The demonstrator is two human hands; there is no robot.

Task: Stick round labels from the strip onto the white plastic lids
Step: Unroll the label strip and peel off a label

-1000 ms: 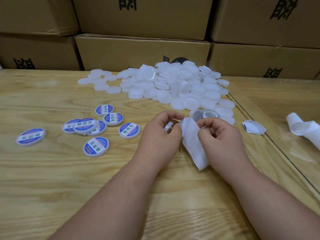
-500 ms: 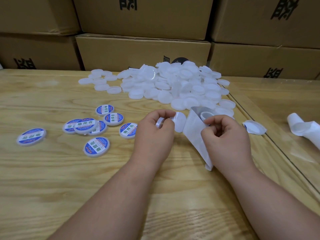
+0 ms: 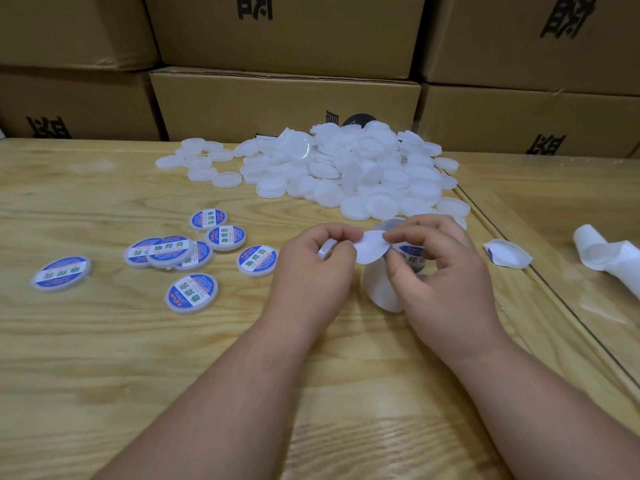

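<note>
My left hand (image 3: 313, 268) grips a white plastic lid (image 3: 326, 247) on edge, mostly hidden by the fingers. Between both hands is a round label (image 3: 371, 247), its white back toward me, pinched at its left edge by my left thumb and at its right edge by my right hand (image 3: 440, 268). My right hand also holds the label strip (image 3: 382, 289), which hangs down to the table; a blue printed label shows on it behind my fingers. A heap of bare white lids (image 3: 346, 168) lies beyond my hands. Several labelled lids (image 3: 192, 292) lie at the left.
The wooden table (image 3: 104, 375) meets a second table at a seam on the right. A peeled scrap of backing (image 3: 507, 253) lies near that seam, and a curled used strip (image 3: 609, 254) lies further right. Stacked cardboard boxes (image 3: 284, 102) wall off the back.
The round label has come off the strip and now sits between both hands. My right hand moved up and left, with the strip hanging lower beneath it.
</note>
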